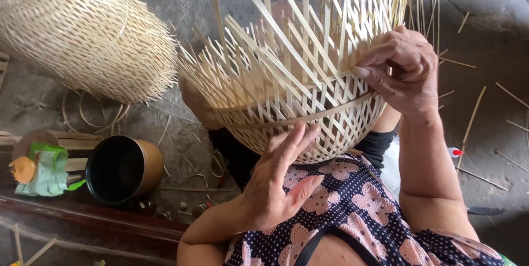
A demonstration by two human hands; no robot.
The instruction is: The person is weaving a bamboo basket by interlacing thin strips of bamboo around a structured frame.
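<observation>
A half-woven bamboo basket rests on my lap, its loose strips fanning upward. My left hand lies flat against the basket's near side, fingers spread and touching the weave below a horizontal bamboo band. My right hand grips the upright strips at the basket's right rim, thumb pressed on the weave.
A finished large woven basket lies at the upper left. A dark round pot sits on its side at the left, beside a green bag on a wooden stool. Loose bamboo slivers litter the concrete floor on the right.
</observation>
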